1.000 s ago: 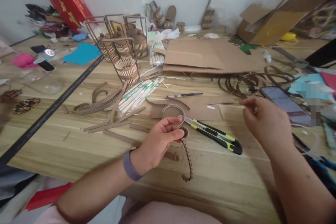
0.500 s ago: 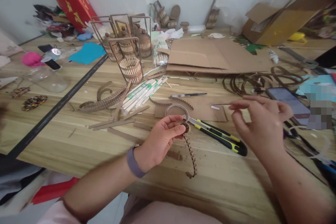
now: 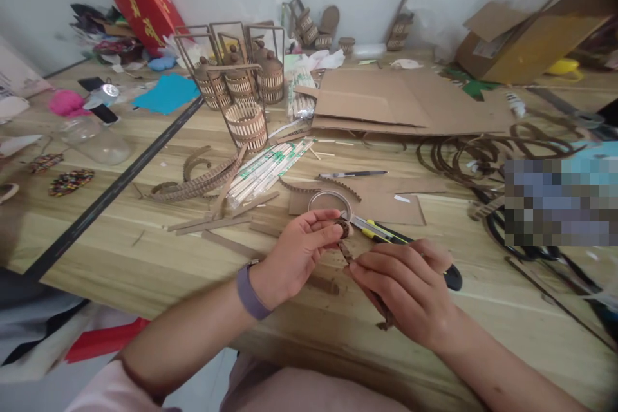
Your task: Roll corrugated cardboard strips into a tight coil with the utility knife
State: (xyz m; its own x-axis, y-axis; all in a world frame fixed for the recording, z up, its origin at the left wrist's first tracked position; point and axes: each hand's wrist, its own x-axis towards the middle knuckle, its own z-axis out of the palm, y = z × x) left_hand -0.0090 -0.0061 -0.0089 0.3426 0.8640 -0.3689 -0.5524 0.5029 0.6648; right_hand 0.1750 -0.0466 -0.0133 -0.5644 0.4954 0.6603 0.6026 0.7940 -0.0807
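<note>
My left hand pinches a small coil of brown ridged cardboard strip between thumb and fingers. The strip's loose tail runs down from the coil to my right hand, whose fingers are closed on it; a short end shows below them. Behind the hands lies a box cutter, black and yellow, its handle partly covered by my right hand. A pale ring, resembling a tape roll, rests beside the cutter's blade. Past it are a pen and a piece of cardboard.
Small lantern-like baskets with tall handles stand at the back left. Wrapped sticks and ridged strips lie in front of them. Large cardboard sheets, coiled strips and a cardboard box occupy the back and right.
My right hand has come in from the right and down, taking hold of the strip's hanging tail. My left hand still holds the coil in nearly the same place.
</note>
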